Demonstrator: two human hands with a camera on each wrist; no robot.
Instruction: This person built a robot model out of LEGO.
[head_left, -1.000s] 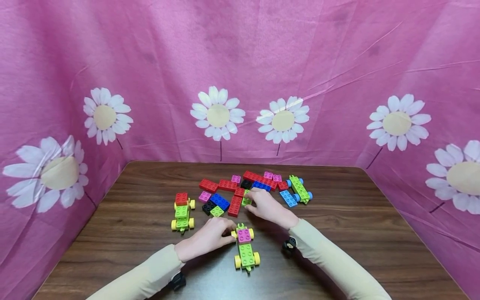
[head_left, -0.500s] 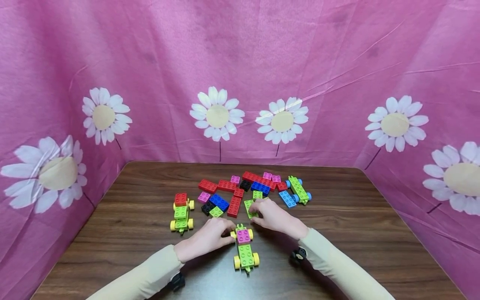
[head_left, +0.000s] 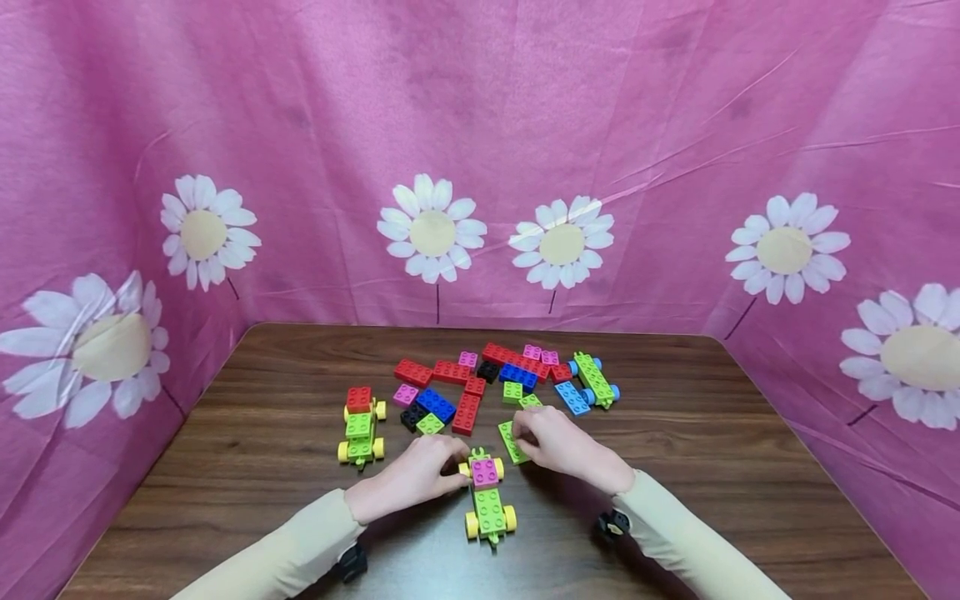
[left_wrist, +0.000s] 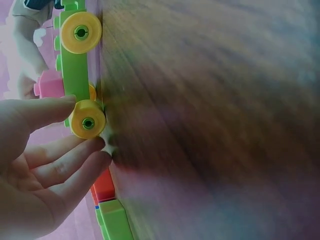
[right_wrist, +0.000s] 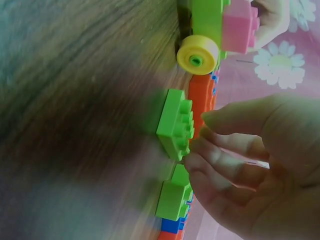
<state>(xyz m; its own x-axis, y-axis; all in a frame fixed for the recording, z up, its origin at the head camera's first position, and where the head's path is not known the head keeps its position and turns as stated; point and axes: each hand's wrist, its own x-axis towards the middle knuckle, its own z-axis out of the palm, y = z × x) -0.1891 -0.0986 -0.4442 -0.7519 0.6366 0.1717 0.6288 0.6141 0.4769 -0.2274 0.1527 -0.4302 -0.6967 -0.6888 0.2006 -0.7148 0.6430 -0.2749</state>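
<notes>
My left hand (head_left: 416,473) holds the front of a toy car (head_left: 490,510), a lime-green base with yellow wheels. In the left wrist view, the thumb is against the base and the fingertips are beside the yellow wheel (left_wrist: 88,120). A pink brick (head_left: 484,472) sits on the car's front end. To the right of the car, my right hand (head_left: 558,442) bends over a lime-green brick (head_left: 509,437) lying flat on the table. The right wrist view has the fingertips right at this brick's studs, with the thumb off to one side.
Behind the hands lie red, blue, black, pink and green bricks, including a long red brick (head_left: 467,414) and a blue one (head_left: 518,377). Another yellow-wheeled car (head_left: 361,437) stands left. A blue-wheeled car base (head_left: 595,380) and a light-blue brick (head_left: 572,398) are at the right.
My right hand has come back toward me and to the right, and the lime-green brick has slid closer with it, turning slightly. Small green bricks behind it have come into sight. My left hand stays put.
</notes>
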